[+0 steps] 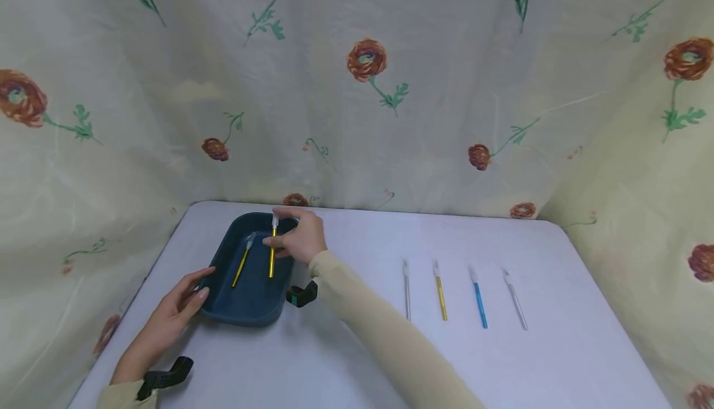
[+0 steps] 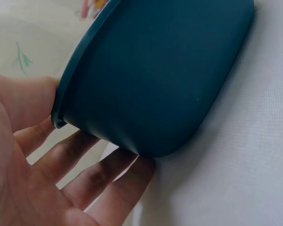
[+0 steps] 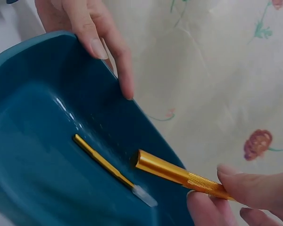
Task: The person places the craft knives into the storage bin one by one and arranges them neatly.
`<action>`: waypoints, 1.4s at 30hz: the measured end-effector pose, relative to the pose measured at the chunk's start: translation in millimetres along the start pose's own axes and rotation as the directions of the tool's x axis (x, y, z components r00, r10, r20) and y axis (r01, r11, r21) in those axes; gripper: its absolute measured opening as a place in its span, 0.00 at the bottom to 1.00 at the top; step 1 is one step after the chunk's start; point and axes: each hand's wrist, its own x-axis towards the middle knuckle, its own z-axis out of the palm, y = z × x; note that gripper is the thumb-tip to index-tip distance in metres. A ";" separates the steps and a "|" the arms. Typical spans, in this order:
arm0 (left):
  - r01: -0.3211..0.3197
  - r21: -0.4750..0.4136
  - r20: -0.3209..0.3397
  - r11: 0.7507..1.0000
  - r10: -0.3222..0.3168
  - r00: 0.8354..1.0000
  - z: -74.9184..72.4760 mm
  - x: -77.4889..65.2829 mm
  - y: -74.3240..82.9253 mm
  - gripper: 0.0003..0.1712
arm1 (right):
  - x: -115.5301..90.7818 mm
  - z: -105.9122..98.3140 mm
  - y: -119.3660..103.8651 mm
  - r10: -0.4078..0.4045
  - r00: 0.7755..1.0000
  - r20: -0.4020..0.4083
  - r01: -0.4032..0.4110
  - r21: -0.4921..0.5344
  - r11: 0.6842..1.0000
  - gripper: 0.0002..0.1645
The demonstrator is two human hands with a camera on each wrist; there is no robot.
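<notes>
A dark teal tray (image 1: 245,316) stands at the left of the white table. My left hand (image 1: 173,310) holds its near left corner, thumb at the rim and fingers spread along the outer wall (image 2: 132,94). Over the tray, my right hand (image 1: 303,235) pinches a gold craft knife (image 1: 272,260) near its clear-capped end. In the right wrist view its knurled grip and blunt handle end (image 3: 155,165) point out from the fingertips; the cap is hidden there. Another gold craft knife (image 3: 104,162) with a clear cap lies on the tray floor.
Right of the tray, a row of capped craft knives lies on the table: a silver one (image 1: 407,291), a gold one (image 1: 440,297), a blue one (image 1: 478,297) and another silver one (image 1: 515,300). A flowered curtain (image 1: 429,149) surrounds the table's back and sides.
</notes>
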 end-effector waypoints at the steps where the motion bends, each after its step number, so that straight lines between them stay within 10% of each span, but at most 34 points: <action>1: -0.003 -0.004 0.000 1.000 0.003 1.000 -0.1 0.0 0.0 0.40 | 2.0 3.2 0.4 0.005 1.000 0.001 -0.005 0.000 1.000 0.38; 42: -0.010 -0.038 -0.022 0.999 0.010 1.000 -2.3 1.9 -3.2 0.35 | 56.0 71.8 46.8 0.228 0.973 -0.041 -0.231 -0.120 0.966 0.35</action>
